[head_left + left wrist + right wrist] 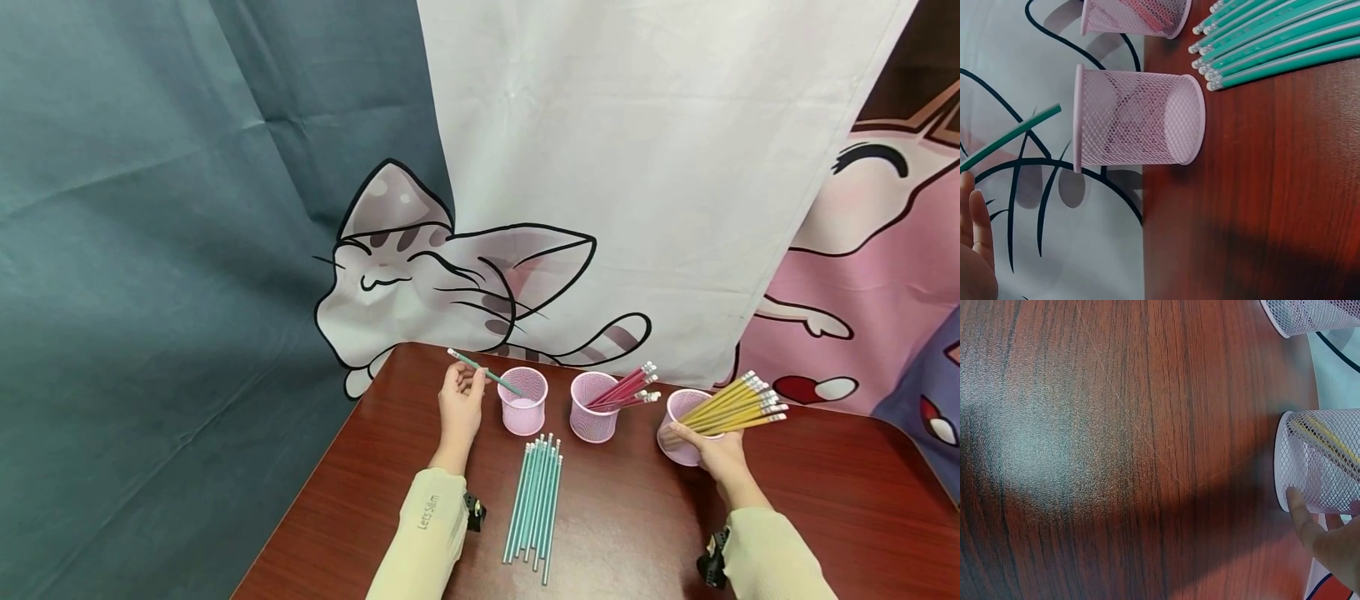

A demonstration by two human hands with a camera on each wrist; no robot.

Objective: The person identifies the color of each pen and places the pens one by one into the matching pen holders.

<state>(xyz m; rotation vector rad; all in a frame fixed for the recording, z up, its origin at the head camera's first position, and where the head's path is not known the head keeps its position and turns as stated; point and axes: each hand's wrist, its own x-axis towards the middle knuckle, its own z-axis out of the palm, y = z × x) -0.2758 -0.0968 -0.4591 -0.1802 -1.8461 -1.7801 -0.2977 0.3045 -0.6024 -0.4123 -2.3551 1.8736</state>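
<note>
My left hand (461,400) pinches a green pencil (491,377) near its middle, eraser end up and slanting away from the cup. The pencil's lower end (1054,110) is just outside the mouth of the left pink mesh pencil cup (1138,119), apart from the rim. No pencils show inside that cup. My right hand (723,458) grips the right pink mesh pencil cup (675,446), which holds a bundle of yellow pencils (738,406) leaning right. In the right wrist view a finger (1302,519) lies against the cup's side near its base.
In front of the left cup, several green pencils (534,504) lie side by side, erasers toward the cups. The middle pink mesh cup (592,423) holds several red pencils (626,389). A printed cat curtain (420,283) hangs behind the brown wooden table (622,525).
</note>
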